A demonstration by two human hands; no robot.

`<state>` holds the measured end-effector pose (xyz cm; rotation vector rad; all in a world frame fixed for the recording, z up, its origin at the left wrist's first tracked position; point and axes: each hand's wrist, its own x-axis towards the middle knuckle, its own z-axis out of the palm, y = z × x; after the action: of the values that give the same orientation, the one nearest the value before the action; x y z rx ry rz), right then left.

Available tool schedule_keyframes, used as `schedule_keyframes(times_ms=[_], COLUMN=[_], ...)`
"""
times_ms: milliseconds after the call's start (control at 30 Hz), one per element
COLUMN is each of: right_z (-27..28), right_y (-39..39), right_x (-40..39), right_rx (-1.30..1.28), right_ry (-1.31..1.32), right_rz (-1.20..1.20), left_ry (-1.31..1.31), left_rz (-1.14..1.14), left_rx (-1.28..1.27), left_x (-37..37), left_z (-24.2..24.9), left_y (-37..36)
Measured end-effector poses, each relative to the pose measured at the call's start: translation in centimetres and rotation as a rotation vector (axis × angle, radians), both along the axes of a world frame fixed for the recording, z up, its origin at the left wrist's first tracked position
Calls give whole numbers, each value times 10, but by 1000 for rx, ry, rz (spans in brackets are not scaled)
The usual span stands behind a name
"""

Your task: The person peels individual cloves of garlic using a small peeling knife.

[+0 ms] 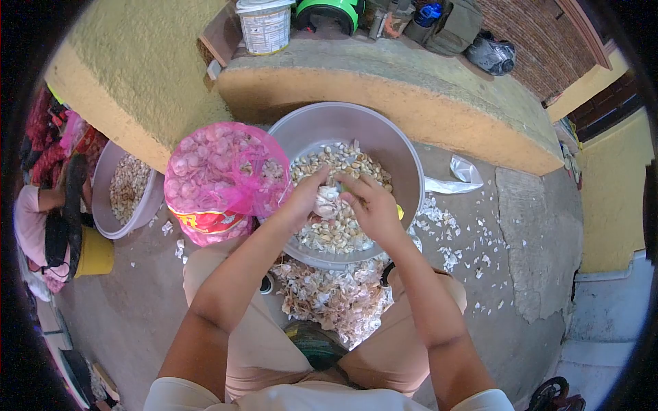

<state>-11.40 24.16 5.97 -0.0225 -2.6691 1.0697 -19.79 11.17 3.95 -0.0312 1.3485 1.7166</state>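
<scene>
Over the big grey tub, my left hand is closed around a whitish garlic bulb. My right hand meets it from the other side, fingers bent in a pinch at the bulb. A small greenish bit shows between the right thumb and forefinger; its kind cannot be made out. Beneath both hands, loose garlic cloves cover much of the tub's bottom. A pink mesh sack full of garlic bulbs leans against the tub's left side.
Papery garlic skins are heaped between my legs, with more scattered on the floor at right. Behind the tub runs a raised concrete ledge bearing a white bucket and bags. At left, another person sits near a second tub of cloves.
</scene>
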Motion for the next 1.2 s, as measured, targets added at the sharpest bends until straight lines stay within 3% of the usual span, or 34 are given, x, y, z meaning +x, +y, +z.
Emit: schedule_keyframes(times_ms=[133,233,333,433,733,933,1200], right_z=[-15,-15,-1,0,-8,-7,-14], right_y=[15,19,14,8,5,2,-9], right_x=[-9,-7,-2,1,1,2,2], right_rx=[-203,-409,-554,-610,-279,-191,-29], right_ry=[-47,-136,-245,-253,-67,-95,64], right_rz=[-69,45,152,145,97,26,-71], left_ry=[35,-3,-93,-98,1,-32,-51], left_rz=[40,33,59,247,288,303,365], left_rx=[38,75,292,293,248,340,349], left_x=[-1,-5,-12,-8,0,-1,5], left_z=[-15,-10,-17,-19,-21,-35,-25], left_y=[3,-2,-6,1,6,8,9])
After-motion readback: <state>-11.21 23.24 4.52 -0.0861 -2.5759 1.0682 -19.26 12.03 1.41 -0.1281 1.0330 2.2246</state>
